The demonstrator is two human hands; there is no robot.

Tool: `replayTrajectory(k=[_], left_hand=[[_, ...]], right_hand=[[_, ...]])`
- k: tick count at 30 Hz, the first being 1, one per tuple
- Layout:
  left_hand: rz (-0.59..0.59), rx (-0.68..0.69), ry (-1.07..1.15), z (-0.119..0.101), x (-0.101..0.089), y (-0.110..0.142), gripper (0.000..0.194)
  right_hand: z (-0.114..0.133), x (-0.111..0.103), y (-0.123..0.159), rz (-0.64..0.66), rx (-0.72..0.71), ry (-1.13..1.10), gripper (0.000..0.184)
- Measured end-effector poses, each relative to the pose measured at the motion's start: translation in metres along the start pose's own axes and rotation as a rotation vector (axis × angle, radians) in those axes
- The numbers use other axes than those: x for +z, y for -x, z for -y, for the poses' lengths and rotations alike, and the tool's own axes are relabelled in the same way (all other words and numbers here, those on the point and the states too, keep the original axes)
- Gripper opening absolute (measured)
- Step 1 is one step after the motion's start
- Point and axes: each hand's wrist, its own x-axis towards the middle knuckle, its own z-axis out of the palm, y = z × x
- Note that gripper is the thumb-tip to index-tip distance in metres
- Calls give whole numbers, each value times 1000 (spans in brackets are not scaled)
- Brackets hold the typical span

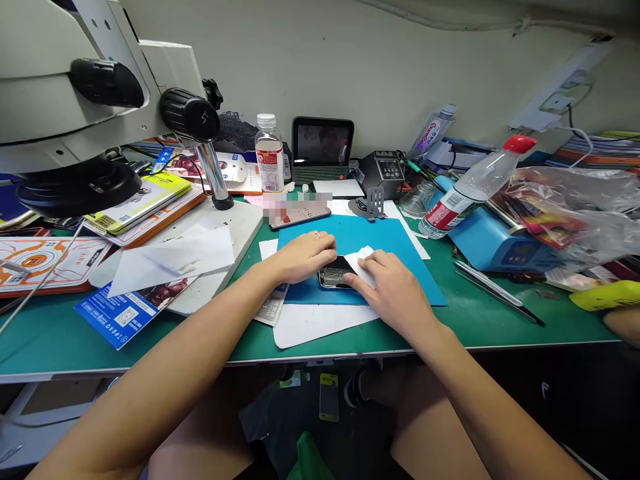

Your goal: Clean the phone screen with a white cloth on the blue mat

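A smartphone (334, 276) with a dark, shiny face lies on a blue mat (400, 243) between my hands. My left hand (309, 257) is closed at the phone's left end, its fingers curled over the upper corner, and wears a ring. My right hand (393, 283) pinches a crumpled white wipe (359, 259) against the phone's right part; whether it is paper or cloth I cannot tell. The right thumb rests by the phone's near edge. Behind the mat's far edge lies another phone (305, 215), its screen lit.
A microscope (75, 100) overhangs the left side above boxes and papers. White sheets (320, 325) stick out under the mat. Tweezers (500, 293) and a red-capped bottle (470, 187) are at right, near a blue device (500, 240). A small screen (323, 143) stands by the wall.
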Motion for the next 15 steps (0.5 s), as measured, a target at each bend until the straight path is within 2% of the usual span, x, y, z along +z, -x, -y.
replayTrajectory(k=[4, 11, 15], left_hand=[[5, -4, 14, 2, 1, 0, 23], [5, -9, 3, 1, 0, 0, 22], [7, -5, -2, 2, 0, -1, 23]], right_hand=[[3, -7, 23, -19, 8, -33, 43], [-1, 4, -9, 18, 17, 27, 42], [2, -1, 13, -8, 0, -1, 41]])
